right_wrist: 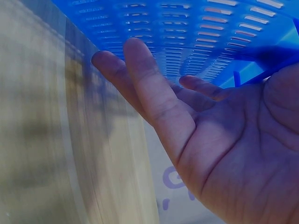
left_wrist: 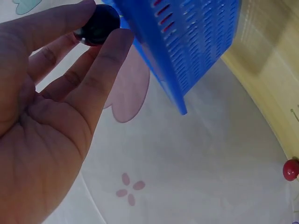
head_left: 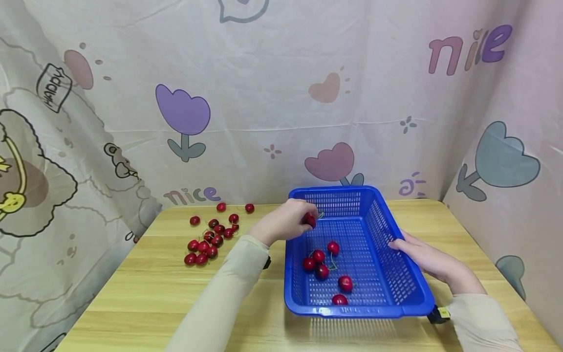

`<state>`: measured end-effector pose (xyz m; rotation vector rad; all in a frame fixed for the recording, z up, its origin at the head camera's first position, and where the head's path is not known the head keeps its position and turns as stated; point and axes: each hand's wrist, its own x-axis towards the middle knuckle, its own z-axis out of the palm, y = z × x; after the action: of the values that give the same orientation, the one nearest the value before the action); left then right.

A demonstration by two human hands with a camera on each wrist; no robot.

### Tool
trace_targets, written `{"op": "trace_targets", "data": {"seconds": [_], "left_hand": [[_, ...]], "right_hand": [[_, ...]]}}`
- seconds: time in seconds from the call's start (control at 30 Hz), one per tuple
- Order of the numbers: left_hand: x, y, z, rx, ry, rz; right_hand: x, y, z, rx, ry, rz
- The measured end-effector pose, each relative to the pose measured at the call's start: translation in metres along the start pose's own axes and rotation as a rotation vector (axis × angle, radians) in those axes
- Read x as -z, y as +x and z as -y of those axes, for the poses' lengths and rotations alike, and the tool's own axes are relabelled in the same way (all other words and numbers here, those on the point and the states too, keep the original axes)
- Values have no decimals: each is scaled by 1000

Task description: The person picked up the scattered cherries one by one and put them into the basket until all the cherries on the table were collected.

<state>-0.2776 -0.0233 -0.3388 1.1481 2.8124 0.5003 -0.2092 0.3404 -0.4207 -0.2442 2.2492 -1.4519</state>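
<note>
My left hand [head_left: 288, 220] pinches a dark red cherry [head_left: 310, 220] between thumb and fingertips, just over the left rim of a blue plastic basket [head_left: 352, 310]. In the left wrist view the same cherry [left_wrist: 99, 25] looks nearly black beside the basket's wall [left_wrist: 187, 46]. Its green stem points into the basket. On the basket's right side, my right hand [head_left: 422, 254] grips the rim, thumb over the top and fingers outside. The right wrist view shows those fingers [right_wrist: 159, 98] against the slotted wall. Several red cherries [head_left: 321, 272] lie on the basket floor, mostly toward the left.
Several loose cherries [head_left: 208, 242] are spread on the wooden table [head_left: 154, 303] left of the basket. A patterned cloth [head_left: 264, 98] hangs right behind the table and along both sides.
</note>
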Motion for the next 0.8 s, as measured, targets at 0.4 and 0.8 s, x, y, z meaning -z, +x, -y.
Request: {"op": "trace_targets", "data": {"seconds": [0.4,0.8], "left_hand": [[-12,11,4,20,13,62],[-21,10,5,20,35,45]], "right_hand": [[0,2,2,10,0,9],[1,1,0,-2,1,4]]}}
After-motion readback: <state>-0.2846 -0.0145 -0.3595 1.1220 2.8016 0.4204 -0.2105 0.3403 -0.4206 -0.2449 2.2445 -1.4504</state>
